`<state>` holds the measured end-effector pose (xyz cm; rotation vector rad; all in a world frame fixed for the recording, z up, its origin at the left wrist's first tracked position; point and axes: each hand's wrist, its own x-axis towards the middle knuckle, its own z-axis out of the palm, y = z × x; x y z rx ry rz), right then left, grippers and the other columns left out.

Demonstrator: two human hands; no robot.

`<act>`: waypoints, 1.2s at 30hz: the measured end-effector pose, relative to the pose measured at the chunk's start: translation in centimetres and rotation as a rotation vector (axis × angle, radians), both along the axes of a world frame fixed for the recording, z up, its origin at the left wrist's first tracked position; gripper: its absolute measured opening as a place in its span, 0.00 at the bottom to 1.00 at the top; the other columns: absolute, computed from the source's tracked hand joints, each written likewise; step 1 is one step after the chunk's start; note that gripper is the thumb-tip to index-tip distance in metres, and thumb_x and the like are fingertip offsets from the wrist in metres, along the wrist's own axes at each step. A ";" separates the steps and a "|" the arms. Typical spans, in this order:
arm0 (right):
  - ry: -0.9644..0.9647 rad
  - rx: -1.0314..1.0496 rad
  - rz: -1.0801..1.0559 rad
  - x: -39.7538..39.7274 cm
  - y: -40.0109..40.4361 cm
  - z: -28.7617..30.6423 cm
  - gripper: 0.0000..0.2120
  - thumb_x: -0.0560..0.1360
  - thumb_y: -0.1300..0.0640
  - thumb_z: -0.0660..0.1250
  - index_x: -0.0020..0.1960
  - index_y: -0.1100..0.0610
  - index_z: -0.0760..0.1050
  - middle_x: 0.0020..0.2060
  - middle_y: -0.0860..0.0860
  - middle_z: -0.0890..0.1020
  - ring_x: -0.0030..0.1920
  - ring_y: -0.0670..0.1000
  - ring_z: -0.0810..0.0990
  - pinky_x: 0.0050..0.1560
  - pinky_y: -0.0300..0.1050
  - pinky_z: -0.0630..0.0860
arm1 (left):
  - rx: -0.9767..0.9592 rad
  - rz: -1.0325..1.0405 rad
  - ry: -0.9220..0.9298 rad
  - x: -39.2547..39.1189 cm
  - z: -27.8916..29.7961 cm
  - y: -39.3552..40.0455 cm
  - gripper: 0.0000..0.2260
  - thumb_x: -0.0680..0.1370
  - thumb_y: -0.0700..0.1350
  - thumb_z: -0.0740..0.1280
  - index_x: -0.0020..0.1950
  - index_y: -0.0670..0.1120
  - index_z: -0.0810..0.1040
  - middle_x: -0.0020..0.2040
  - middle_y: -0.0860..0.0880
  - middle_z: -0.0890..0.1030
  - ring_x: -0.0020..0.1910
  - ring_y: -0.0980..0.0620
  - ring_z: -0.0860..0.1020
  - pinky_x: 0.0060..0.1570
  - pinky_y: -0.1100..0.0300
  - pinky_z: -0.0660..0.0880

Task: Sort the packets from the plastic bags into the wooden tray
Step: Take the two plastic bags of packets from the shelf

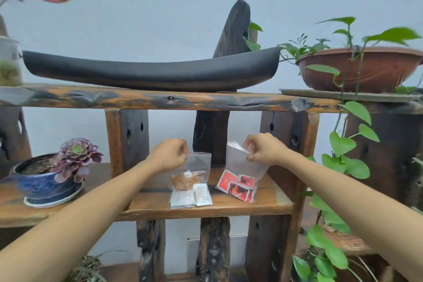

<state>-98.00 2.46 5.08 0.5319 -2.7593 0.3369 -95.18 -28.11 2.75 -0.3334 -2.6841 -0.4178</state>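
Observation:
Two clear plastic bags stand on the lower wooden shelf (229, 207). The left bag (199, 162) holds white packets (201, 197) and a brown packet (183, 182); my left hand (168, 153) pinches its top left corner. The right bag (238, 160) holds red-and-black packets (238, 186); my right hand (263, 150) grips its top edge. A long dark boat-shaped wooden tray (148, 72) rests on the upper shelf, above both hands.
A blue pot with a purple succulent (52, 178) sits on the lower shelf at left. A brown bowl planter (375, 68) with trailing green vines stands at upper right. Dark wooden posts (127, 139) flank the bags. A white pot (9, 62) is at far left.

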 end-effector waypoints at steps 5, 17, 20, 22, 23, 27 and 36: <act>-0.024 -0.030 0.008 3.1 1.3 0.6 0.09 0.72 0.53 0.77 0.49 0.52 0.79 0.41 0.49 0.82 0.41 0.51 0.83 0.43 0.47 0.84 | 0.013 -0.034 0.046 3.0 1.2 1.1 0.05 0.77 0.43 0.65 0.50 0.48 0.80 0.47 0.49 0.83 0.46 0.51 0.80 0.48 0.53 0.82; -0.130 -0.305 0.024 14.3 8.4 -1.1 0.11 0.67 0.47 0.82 0.38 0.51 0.83 0.35 0.49 0.86 0.37 0.46 0.82 0.39 0.41 0.75 | -0.002 -0.223 -0.004 9.6 0.9 7.1 0.03 0.77 0.43 0.66 0.47 0.49 0.79 0.46 0.49 0.82 0.45 0.54 0.79 0.47 0.56 0.81; -0.162 -0.366 0.009 17.9 9.9 -2.3 0.11 0.68 0.48 0.82 0.40 0.54 0.85 0.38 0.52 0.87 0.39 0.49 0.84 0.40 0.45 0.79 | 0.005 -0.288 -0.044 10.6 -0.1 8.9 0.03 0.77 0.43 0.66 0.47 0.49 0.79 0.45 0.51 0.82 0.45 0.54 0.80 0.47 0.54 0.82; -0.177 -0.385 -0.014 20.2 10.8 -2.9 0.11 0.69 0.49 0.81 0.41 0.55 0.85 0.39 0.54 0.87 0.40 0.52 0.85 0.42 0.48 0.81 | 0.022 -0.334 -0.057 11.2 -0.6 10.0 0.03 0.76 0.44 0.66 0.46 0.50 0.79 0.43 0.52 0.82 0.44 0.55 0.80 0.48 0.51 0.82; -0.178 -0.394 -0.032 21.4 11.3 -3.3 0.11 0.69 0.48 0.81 0.40 0.55 0.85 0.39 0.55 0.87 0.40 0.54 0.84 0.42 0.48 0.81 | 0.035 -0.356 -0.066 11.4 -0.9 10.6 0.04 0.77 0.44 0.66 0.46 0.50 0.80 0.43 0.53 0.82 0.44 0.55 0.80 0.48 0.51 0.82; -0.179 -0.491 -0.119 25.6 12.8 -5.1 0.12 0.67 0.45 0.81 0.37 0.53 0.85 0.34 0.52 0.86 0.34 0.48 0.81 0.38 0.44 0.78 | 0.075 -0.450 -0.105 12.5 -2.2 12.7 0.04 0.77 0.45 0.66 0.47 0.49 0.81 0.44 0.53 0.82 0.45 0.55 0.81 0.50 0.50 0.82; -0.161 -0.663 -0.372 36.1 13.4 -10.0 0.08 0.70 0.46 0.77 0.42 0.50 0.88 0.38 0.46 0.89 0.42 0.45 0.87 0.39 0.36 0.80 | 0.054 -0.713 -0.152 15.2 -6.1 17.4 0.04 0.77 0.45 0.67 0.46 0.49 0.82 0.45 0.53 0.84 0.47 0.54 0.81 0.53 0.50 0.79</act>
